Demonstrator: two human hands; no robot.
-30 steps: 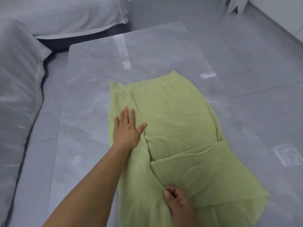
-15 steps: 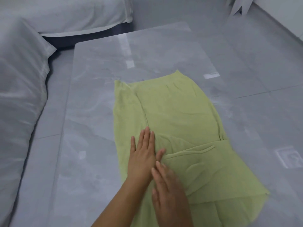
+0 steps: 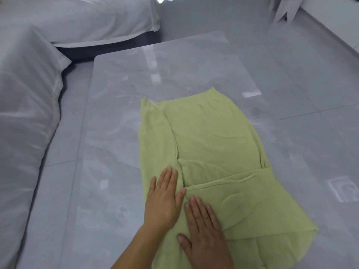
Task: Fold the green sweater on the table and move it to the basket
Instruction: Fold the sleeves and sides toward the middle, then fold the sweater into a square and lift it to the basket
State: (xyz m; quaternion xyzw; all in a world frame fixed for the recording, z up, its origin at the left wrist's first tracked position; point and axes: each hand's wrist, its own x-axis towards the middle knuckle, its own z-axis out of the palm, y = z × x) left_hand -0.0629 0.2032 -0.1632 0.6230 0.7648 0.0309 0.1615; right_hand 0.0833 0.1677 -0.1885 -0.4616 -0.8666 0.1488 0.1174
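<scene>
Glossy grey table (image 3: 120,133) bears the green sweater (image 3: 209,140) — creased, part-folded — left hand (image 3: 165,200) and right hand (image 3: 204,228) pressing flat.

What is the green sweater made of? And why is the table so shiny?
Green sweater: it looks like a thin, soft knit, maybe cotton or a blend. The surface is matte, and it lies limp with soft creases and folds.
Table: it looks like polished grey stone or a stone-look slab, hard and glossy. It has cloudy marbled veins and mirrors bright lights. I cannot tell if it is real marble.
</scene>
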